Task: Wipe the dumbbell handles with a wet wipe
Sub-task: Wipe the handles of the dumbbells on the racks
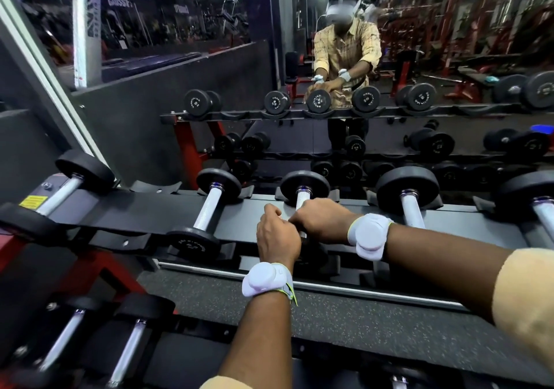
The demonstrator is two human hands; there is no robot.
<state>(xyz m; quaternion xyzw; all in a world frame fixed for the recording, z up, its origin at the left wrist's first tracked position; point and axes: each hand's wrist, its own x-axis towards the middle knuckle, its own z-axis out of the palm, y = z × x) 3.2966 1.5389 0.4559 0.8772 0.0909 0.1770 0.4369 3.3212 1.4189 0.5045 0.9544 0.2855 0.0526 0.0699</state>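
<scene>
- Head view looks down on a black dumbbell rack (135,209), with a row of dumbbells lying across its top tier.
- Both hands meet on the middle dumbbell (304,185), whose far head sits in its cradle on the rack's far side.
- Only the far end of its pale handle (302,198) shows; the hands cover the remainder.
- Right hand (322,224) is wrapped round that handle, fingers curled over it.
- Left hand (278,236) is bunched in a fist just beside the right, touching it; its back hides what the fingers close on, so I cannot tell its grip.
- A wet wipe cannot be made out under the hands.
- Each wrist carries a white band device: left (266,279), right (371,236).
- A yellow sleeve (524,298) covers the right upper forearm.
- Neighbouring dumbbells rest on either side, one to the left (209,209) and one to the right (413,212).
- A mirror (389,59) behind the rack reflects the person leaning over the dumbbells.
</scene>
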